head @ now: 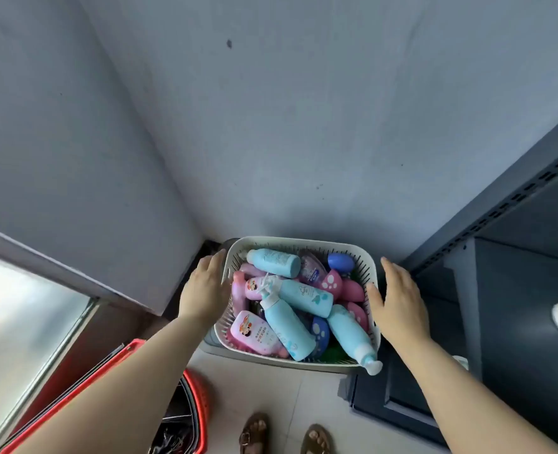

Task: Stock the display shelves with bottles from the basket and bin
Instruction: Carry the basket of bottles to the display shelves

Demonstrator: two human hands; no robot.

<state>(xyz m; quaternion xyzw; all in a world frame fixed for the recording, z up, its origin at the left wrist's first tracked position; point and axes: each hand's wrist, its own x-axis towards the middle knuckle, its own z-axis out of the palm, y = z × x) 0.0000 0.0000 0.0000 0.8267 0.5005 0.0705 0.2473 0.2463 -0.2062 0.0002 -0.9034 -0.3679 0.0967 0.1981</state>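
Observation:
A white slotted basket (235, 257) sits low in the wall corner, full of bottles lying loose. Among them are light blue bottles (307, 298), pink bottles (254, 332) and a dark blue one (340, 261). One light blue bottle (356, 339) pokes its white cap over the near right rim. My left hand (204, 290) presses the basket's left side, thumb at the rim, fingers straight. My right hand (399, 299) holds the right side the same way. The dark display shelves (516, 290) stand to the right, the nearest shelf bare.
A red bin (195, 407) with dark contents stands at the lower left beside a window ledge. Something grey (212, 347) shows under the basket. My sandalled feet (284, 437) are on the pale tiled floor. Grey walls meet in the corner behind the basket.

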